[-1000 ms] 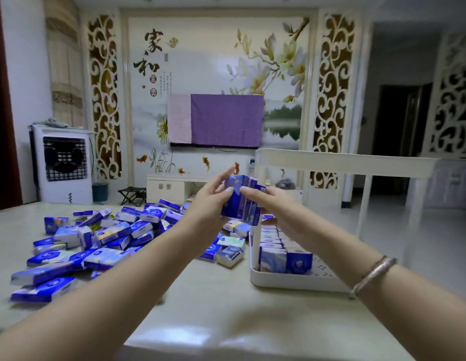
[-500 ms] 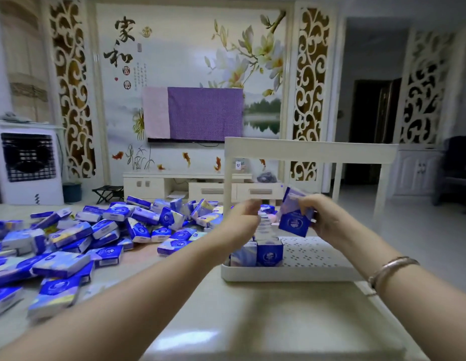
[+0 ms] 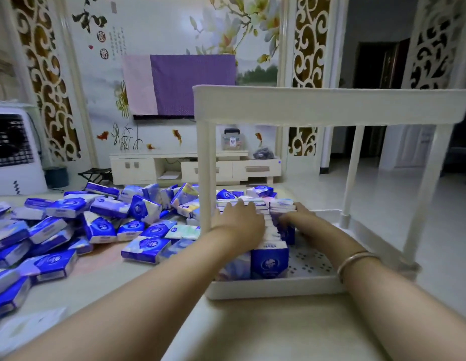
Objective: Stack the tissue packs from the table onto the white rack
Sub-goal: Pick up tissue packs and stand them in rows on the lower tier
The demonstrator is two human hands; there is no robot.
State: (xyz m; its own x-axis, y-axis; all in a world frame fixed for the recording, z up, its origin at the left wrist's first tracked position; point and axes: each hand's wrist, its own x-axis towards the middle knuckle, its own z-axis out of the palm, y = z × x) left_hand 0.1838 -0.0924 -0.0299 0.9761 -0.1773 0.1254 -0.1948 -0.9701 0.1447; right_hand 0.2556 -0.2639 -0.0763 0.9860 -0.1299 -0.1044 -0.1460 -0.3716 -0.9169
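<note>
The upright row of blue-and-white plastic tissue packs (image 3: 269, 259) on the bottom tray of the white plastic rack (image 3: 328, 105), at lower centre, could be toppled if pressed unevenly. It is pressed flat by the left hand (image 3: 238, 220). A few packs seem gripped by the right hand (image 3: 295, 217), though blur hides its fingers; many more lie loose on the beige tabletop (image 3: 252, 332) at left.

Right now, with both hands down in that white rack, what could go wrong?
The left hand lies on the row of tissue packs standing on edge on the rack's bottom tray; a push could topple them like dominoes. The right hand works close beside the same row, so drawing back might drag packs over. The loose pile reaches the rack's post and could catch an arm.
</note>
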